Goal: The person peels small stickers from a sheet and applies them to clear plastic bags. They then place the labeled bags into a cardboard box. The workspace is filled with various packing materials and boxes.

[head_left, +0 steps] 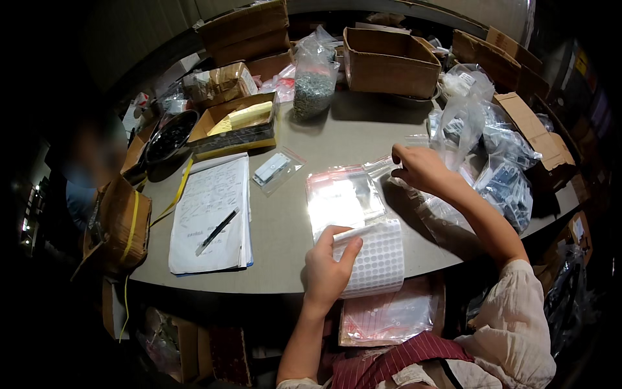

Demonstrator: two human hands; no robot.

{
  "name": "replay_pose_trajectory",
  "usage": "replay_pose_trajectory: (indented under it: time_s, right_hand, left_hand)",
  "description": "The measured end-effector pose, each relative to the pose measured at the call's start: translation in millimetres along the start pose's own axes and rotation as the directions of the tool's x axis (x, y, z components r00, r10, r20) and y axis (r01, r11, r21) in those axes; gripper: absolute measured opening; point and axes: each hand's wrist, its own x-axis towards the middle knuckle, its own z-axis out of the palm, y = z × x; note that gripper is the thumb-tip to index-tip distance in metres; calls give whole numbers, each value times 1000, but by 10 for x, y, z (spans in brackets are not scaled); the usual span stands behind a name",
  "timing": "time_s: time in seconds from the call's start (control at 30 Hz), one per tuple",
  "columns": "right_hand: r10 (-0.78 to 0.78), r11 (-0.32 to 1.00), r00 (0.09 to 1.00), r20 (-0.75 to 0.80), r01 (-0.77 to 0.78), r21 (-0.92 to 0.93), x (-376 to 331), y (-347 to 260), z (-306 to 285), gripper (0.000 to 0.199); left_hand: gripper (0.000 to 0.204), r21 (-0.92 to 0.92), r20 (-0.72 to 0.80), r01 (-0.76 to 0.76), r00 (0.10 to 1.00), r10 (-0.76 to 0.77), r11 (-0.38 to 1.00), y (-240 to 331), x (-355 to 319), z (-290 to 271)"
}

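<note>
Two hands work over the grey table (363, 139), set well apart. The left hand (327, 262) sits near the table's front edge, fingers curled around the top left corner of a sheet of small round stickers (377, 259), thumb pressed onto its face; the sheet's long axis runs away from the person, its lower end hanging past the table edge. The right hand (420, 167) is farther out and to the right, fingertips pinched shut on the edge of a clear zip bag (379, 170). That bag lies flat between the two hands, stretching left from the pinch toward a larger, glare-lit clear bag (343, 200) just above the sticker sheet. So the sheet lies down and left of the pinched bag, nearer the left hand.
</note>
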Motion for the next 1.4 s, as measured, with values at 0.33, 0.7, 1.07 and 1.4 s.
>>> replay_pose_trajectory:
  time_s: [0.33, 0.7, 1.07, 1.4]
  right_hand:
    - [-394, 826, 885, 248, 222, 518, -547, -451, -297, 17]
    - [-415, 861, 910, -13, 397, 319, -785, -527, -110, 18]
    - [-188, 818, 956, 227, 24, 575, 44, -357, -17, 24]
    - [-77, 967, 979, 190, 27, 254, 198, 48, 347, 48]
  left_hand:
    - [22, 27, 40, 36, 999, -37, 999, -27, -4, 21]
    - [22, 25, 8, 10, 1000, -10, 1000, -54, -13, 35]
    - [24, 34, 16, 10, 1000, -11, 999, -2, 18, 28]
    - [27, 48, -17, 47, 999, -46, 998, 3, -20, 10]
